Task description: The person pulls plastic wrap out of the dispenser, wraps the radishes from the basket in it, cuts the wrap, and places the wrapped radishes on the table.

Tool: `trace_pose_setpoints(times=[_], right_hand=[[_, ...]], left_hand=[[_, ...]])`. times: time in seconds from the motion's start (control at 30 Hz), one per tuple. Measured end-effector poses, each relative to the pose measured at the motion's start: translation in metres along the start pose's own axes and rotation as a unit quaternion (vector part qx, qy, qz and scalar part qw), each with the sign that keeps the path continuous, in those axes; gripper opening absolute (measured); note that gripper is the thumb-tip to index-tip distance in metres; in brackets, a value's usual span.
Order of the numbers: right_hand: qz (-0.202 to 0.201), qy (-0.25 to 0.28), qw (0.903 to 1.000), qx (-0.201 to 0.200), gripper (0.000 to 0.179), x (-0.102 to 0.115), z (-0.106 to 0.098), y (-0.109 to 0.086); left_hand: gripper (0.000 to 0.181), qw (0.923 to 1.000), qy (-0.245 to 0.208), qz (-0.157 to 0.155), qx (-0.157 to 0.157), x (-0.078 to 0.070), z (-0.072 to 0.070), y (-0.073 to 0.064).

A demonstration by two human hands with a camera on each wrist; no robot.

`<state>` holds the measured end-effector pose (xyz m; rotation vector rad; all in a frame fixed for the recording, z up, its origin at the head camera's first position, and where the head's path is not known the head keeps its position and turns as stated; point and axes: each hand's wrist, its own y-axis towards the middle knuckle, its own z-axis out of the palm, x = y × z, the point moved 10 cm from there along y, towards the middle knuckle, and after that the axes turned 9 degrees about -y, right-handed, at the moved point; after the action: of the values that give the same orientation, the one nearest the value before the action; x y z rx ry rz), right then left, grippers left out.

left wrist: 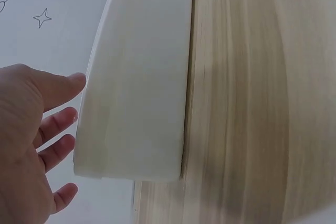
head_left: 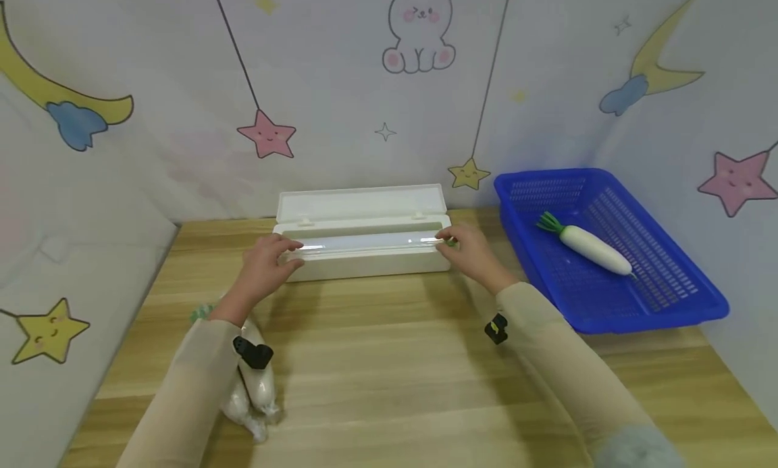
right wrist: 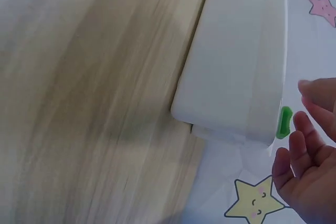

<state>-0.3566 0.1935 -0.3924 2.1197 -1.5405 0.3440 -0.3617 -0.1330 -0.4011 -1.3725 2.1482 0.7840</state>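
Observation:
A long white cling film box (head_left: 371,265) stands against the back wall with its lid (head_left: 361,203) hinged up. A shiny clear strip (head_left: 371,244) runs along its front top edge. My left hand (head_left: 265,265) is at the box's left end, thumb and fingers spread apart around the top edge. At the right end is my right hand (head_left: 469,252), its thumb and forefinger at the strip's end with a small gap between them. In the right wrist view a green slider (right wrist: 284,123) sits at the box's edge beside the right fingertips.
A blue plastic basket (head_left: 529,252) at the right holds a white radish (head_left: 595,250) with a green top. Two film-wrapped white radishes (head_left: 258,380) lie partly under the left forearm. The wooden table (head_left: 389,373) meets patterned walls at the back and sides.

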Motion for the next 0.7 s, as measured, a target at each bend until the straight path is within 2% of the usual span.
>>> trace_pose_setpoints(times=[0.23,0.43,0.7], right_hand=[[0.016,-0.03,0.9981,0.051,0.028,-0.009,0.017,0.011],[0.027,-0.011,0.998,0.057,0.022,-0.017,0.018,0.011],[0.022,-0.013,0.9972,0.071,0.021,-0.012,0.019,0.02]], left_hand=[[0.031,0.9993,0.02,-0.017,0.026,0.01,-0.003,0.001],[0.026,0.9981,0.035,-0.037,0.035,0.014,-0.003,0.004],[0.022,0.9971,0.015,-0.058,0.047,0.024,-0.013,0.009]])
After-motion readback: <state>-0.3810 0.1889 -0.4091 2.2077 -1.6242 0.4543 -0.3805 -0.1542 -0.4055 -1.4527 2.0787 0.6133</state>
